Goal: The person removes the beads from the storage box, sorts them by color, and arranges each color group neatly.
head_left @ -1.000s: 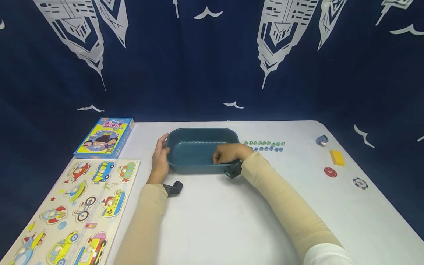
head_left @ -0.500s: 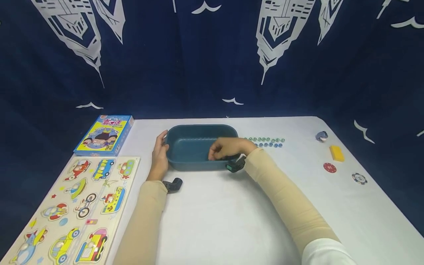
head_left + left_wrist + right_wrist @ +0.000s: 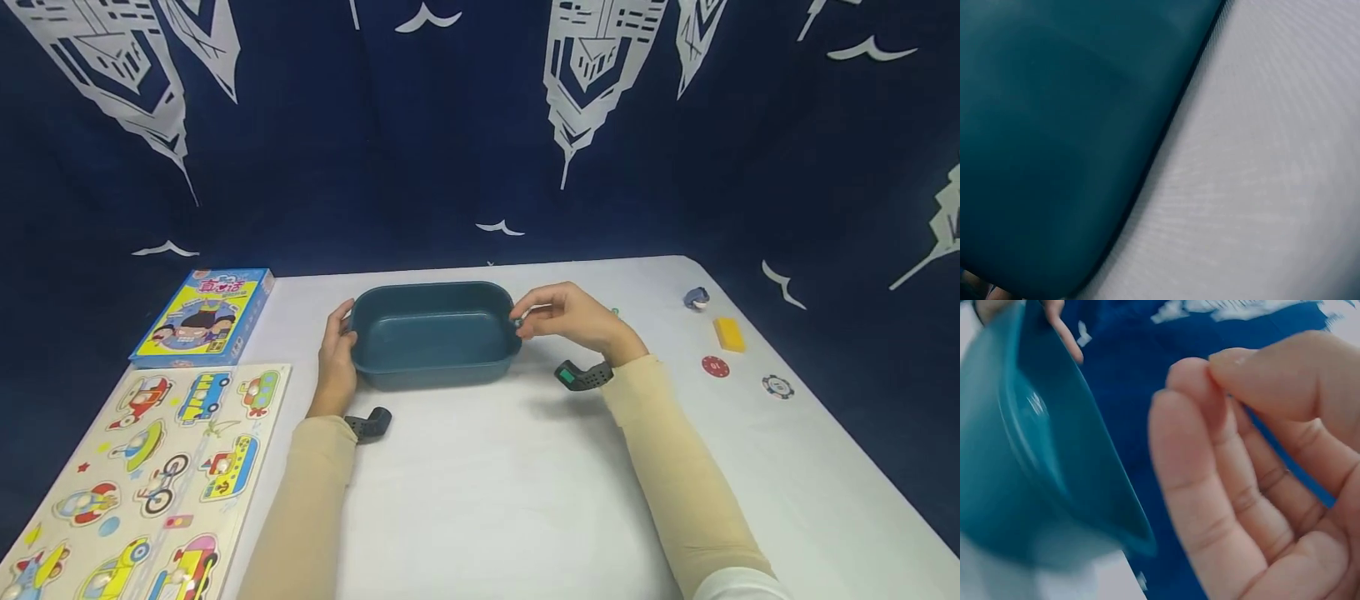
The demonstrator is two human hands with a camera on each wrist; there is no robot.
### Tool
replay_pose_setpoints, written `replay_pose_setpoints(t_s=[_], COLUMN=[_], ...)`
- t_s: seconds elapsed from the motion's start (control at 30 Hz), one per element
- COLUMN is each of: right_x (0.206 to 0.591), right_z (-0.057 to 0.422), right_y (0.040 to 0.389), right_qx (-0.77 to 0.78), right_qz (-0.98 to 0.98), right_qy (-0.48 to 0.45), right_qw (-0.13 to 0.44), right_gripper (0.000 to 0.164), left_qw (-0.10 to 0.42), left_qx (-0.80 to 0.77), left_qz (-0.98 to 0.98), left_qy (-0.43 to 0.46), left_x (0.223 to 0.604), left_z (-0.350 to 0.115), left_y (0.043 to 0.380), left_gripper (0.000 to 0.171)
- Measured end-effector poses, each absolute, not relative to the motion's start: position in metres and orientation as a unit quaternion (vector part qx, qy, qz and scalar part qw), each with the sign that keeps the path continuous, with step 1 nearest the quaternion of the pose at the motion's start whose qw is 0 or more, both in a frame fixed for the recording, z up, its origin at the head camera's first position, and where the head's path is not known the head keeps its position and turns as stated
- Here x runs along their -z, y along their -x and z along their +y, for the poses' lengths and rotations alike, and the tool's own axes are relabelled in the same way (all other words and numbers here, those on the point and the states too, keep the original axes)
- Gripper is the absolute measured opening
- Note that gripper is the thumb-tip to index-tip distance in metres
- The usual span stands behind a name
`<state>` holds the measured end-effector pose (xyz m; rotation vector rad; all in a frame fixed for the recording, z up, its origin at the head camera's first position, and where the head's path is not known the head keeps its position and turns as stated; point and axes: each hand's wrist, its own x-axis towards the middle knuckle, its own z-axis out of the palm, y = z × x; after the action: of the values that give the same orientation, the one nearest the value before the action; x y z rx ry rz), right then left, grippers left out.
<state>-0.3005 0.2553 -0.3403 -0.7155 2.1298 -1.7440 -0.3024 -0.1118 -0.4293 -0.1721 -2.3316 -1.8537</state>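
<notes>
A dark teal plastic tray point(image 3: 435, 382) with rounded corners stands near the back middle of the table in the head view. At its left end my left hand point(image 3: 335, 367) grips the rim and wall. Just beyond the right rim, my right hand point(image 3: 573, 318) pinches a small glassy marble point(image 3: 517, 323) between thumb and fingertips. The right wrist view shows the thumb and fingertips point(image 3: 1179, 434) pressed together beside the tray, with the marble hidden. Behind the right hand a green marble point(image 3: 615, 311) peeks out; the other marbles on the table are covered by that hand.
A boxed card game point(image 3: 202, 321) and a wooden vehicle puzzle board point(image 3: 142, 475) lie at the left. Toward the right edge are a small blue figure point(image 3: 696, 298), a yellow block point(image 3: 729, 334), a red chip point(image 3: 716, 367) and a white-and-black chip point(image 3: 777, 387).
My right hand has lifted out of the tray and moved right past its rim, holding the marble; it now covers the marble rows. The left hand stays on the tray. The head view has shifted slightly.
</notes>
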Motion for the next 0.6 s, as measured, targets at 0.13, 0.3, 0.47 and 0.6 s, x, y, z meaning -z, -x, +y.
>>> replay_pose_setpoints(t_s=[0.13, 0.3, 0.47, 0.6], right_x=[0.343, 0.351, 0.374, 0.396], right_z=[0.292, 0.329, 0.352, 0.366], right_y=[0.295, 0.293, 0.294, 0.295], right_qx=[0.641, 0.642, 0.586, 0.564], right_qz=[0.74, 0.758, 0.8, 0.807], right_qy=[0.192, 0.099, -0.027, -0.093], right_qw=[0.067, -0.061, -0.128, -0.149], right_gripper=[0.021, 0.02, 0.028, 0.03], left_qw=[0.079, 0.079, 0.082, 0.083], left_qx=[0.613, 0.601, 0.598, 0.599], left_qz=[-0.784, -0.793, -0.796, -0.795], left_qy=[0.057, 0.058, 0.055, 0.054], left_x=[0.429, 0.426, 0.426, 0.426], left_z=[-0.112, -0.112, -0.112, -0.11], left_y=[0.301, 0.301, 0.3, 0.298], left_gripper=[0.06, 0.062, 0.062, 0.061])
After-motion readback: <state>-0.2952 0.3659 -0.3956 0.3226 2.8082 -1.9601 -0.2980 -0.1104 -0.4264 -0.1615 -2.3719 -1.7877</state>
